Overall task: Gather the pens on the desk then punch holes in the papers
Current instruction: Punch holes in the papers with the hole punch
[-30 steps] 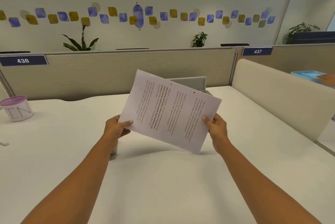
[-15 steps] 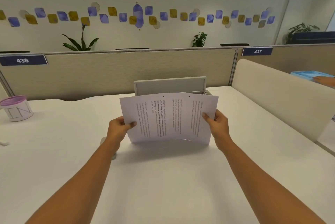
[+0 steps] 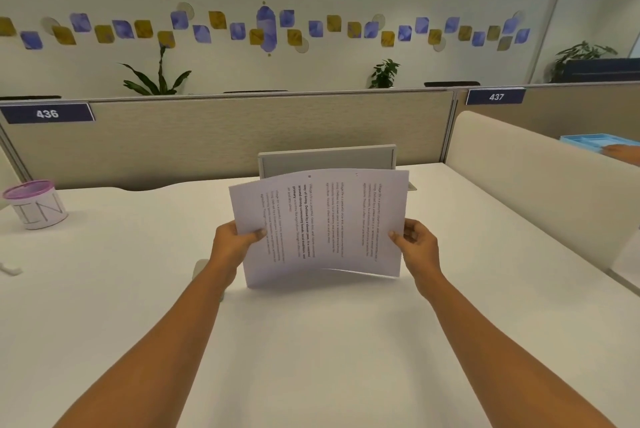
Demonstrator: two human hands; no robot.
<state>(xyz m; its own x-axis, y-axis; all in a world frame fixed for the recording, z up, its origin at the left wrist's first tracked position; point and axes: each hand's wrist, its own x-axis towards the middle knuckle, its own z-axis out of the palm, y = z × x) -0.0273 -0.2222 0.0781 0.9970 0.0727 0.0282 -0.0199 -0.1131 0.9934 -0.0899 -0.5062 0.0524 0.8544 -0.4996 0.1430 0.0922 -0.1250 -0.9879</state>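
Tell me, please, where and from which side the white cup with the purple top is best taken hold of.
Grip the cup round its white side wall, below the purple top, coming across the desk from the side that faces the hands. It stands upright and is round, so a hand can wrap it. The left hand is nearer, but it and the right hand both hold the papers.

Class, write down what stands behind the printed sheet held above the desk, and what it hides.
Behind the printed sheet, only the top strip of a grey upright panel shows, with the beige partition farther back. The panel's lower part and anything at its base are covered.
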